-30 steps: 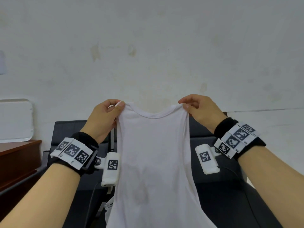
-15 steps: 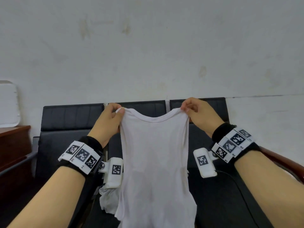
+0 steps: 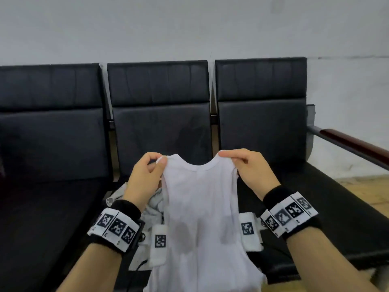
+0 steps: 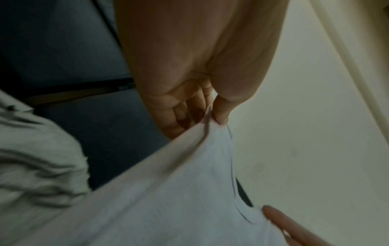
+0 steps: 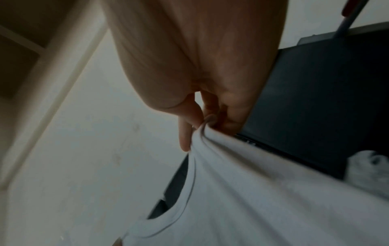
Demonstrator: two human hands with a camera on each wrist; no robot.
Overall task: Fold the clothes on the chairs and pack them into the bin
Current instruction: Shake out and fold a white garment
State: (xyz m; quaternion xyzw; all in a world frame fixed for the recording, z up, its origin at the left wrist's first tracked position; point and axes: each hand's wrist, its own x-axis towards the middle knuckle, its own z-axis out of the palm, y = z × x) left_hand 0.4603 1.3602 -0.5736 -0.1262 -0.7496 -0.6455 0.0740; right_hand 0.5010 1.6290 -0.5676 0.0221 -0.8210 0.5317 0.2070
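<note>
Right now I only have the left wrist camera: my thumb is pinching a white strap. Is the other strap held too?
Observer: Yes. The right hand pinches the other strap of the white tank top, across from the left hand.
Operator: Where is it hanging?
Observer: In front of the middle chair in a row of three black ones.
Operator: Does the fabric look even all over?
Observer: No. Darker patches show low on the side facing you. I cannot tell whether they are stains.
</note>
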